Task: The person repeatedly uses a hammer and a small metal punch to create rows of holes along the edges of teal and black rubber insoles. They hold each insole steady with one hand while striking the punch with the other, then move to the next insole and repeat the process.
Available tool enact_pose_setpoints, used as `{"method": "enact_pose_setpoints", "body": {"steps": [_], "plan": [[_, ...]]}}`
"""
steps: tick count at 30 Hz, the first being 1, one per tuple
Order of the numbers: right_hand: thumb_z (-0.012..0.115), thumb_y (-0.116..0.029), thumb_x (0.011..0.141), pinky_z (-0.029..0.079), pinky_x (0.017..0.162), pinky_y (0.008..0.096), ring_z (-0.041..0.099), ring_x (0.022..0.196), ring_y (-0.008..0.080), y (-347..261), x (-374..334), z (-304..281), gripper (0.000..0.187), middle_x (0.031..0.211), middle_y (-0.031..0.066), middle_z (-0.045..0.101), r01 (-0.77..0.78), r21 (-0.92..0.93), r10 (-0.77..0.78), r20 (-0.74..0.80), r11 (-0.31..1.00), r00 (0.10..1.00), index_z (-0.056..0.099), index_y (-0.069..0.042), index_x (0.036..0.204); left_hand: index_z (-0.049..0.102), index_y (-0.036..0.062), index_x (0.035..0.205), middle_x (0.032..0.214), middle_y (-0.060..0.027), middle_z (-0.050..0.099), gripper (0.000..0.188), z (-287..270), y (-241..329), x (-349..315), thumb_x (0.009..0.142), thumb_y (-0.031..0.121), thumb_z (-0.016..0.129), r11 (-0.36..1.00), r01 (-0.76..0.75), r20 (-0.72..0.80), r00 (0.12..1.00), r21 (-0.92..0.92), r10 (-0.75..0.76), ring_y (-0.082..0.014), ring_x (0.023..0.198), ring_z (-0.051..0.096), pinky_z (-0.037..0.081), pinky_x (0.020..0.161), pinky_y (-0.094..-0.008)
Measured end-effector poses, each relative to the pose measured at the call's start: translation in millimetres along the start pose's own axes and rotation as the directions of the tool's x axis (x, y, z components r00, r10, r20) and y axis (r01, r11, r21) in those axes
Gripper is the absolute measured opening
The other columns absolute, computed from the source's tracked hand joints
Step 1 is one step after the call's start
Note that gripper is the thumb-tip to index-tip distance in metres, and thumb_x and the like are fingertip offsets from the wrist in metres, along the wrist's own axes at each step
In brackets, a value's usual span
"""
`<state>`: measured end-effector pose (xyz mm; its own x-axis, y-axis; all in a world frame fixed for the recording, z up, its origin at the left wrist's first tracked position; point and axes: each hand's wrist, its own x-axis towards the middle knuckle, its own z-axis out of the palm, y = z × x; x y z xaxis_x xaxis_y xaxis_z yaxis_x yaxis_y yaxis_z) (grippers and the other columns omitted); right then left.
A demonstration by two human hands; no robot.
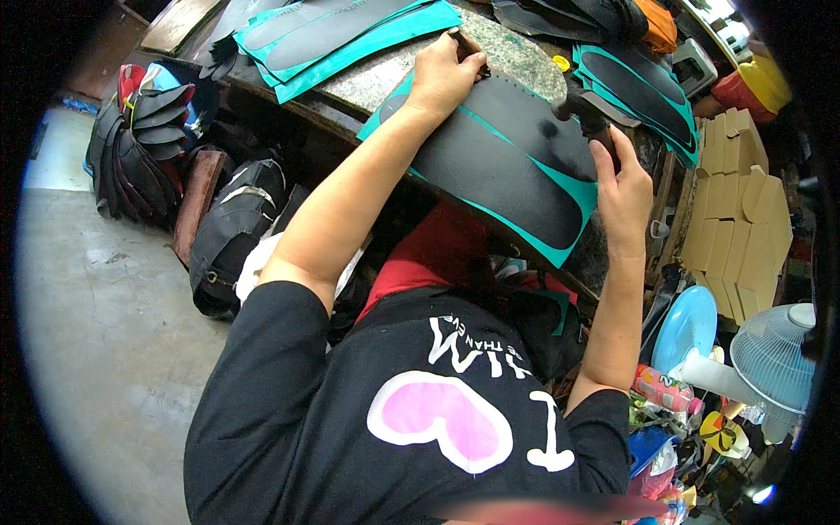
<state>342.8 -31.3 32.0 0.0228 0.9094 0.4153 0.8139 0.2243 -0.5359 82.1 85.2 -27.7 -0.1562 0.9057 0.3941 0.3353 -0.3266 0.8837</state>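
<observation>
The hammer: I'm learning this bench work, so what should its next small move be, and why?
Probably bring the hammer over the top of the short dark tool for a light tap: the left hand holds that tool near the black sheet's far edge, close to a row of small marks, while the right hand holds the hammer off to the right.

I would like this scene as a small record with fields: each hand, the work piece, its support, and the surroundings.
Left hand: grips a small dark tool at the piece's far edge
Right hand: grips what looks like a hammer
Work piece: teal sheet with black shapes
Support: speckled stone slab, partly covered
Farther left: stacked teal-and-black sheets
Right side: tan boxes, white fan
</observation>
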Motion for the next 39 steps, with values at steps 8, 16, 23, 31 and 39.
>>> {"method": "enact_pose_setpoints", "body": {"steps": [8,16,23,31,39], "plan": [[0.064,-0.018,0.098,0.044,0.057,0.0193,0.055,0.066,0.0048,-57,25,-35,0.036,0.081,0.0026,0.064,0.346,0.335,-0.278,-0.234,0.877,0.932,0.06,-0.004,0.131,0.065,0.0018,0.092,0.08,-0.0176,0.071,0.019,0,6,-2,0.084,0.017,0.073,0.961,-0.198,0.022,0.98,0.194,0.198,-0.0304,0.073,0.071,0.056,0.068,-0.0373],[0.064,-0.037,0.094,0.054,0.075,0.0423,0.068,0.092,0.0387,-34,30,10,0.037,0.1,0.0184,0.071,0.097,-0.075,-0.103,-0.08,0.992,0.991,0.065,-0.012,0.12,0.061,0.0042,0.097,0.078,-0.0193,0.069,0.013,13,18,-13,0.086,0.01,0.065,0.852,-0.376,0.067,0.923,0.364,0.379,-0.0341,0.075,0.07,0.056,0.067,-0.0412],[0.067,-0.025,0.095,0.053,0.069,0.0282,0.069,0.078,0.0143,-39,31,-23,0.033,0.092,0.0134,0.074,0.24,0.309,-0.197,-0.165,0.92,0.966,0.066,-0.004,0.12,0.068,0.0064,0.092,0.083,-0.013,0.072,0.017,8,4,1,0.083,0.02,0.073,0.997,-0.045,0.096,0.995,0.061,0.039,-0.0285,0.076,0.071,0.055,0.073,-0.0376],[0.066,-0.034,0.094,0.054,0.074,0.0411,0.068,0.086,0.0395,-33,30,12,0.035,0.095,0.0191,0.071,0.159,0.043,-0.156,-0.059,0.986,0.986,0.067,-0.007,0.115,0.064,0.0034,0.09,0.077,-0.0207,0.068,0.012,18,20,-8,0.086,0.015,0.067,0.819,-0.397,0.096,0.914,0.414,0.395,-0.0367,0.073,0.069,0.055,0.068,-0.043],[0.066,-0.028,0.096,0.05,0.065,0.027,0.064,0.074,0.0133,-37,28,-22,0.035,0.09,0.0098,0.07,0.272,0.277,-0.217,-0.215,0.921,0.952,0.065,-0.005,0.123,0.067,0.0041,0.094,0.081,-0.0177,0.071,0.015,15,13,-3,0.086,0.015,0.071,0.939,-0.281,0.096,0.959,0.198,0.267,-0.0291,0.072,0.071,0.057,0.068,-0.0373]]}}
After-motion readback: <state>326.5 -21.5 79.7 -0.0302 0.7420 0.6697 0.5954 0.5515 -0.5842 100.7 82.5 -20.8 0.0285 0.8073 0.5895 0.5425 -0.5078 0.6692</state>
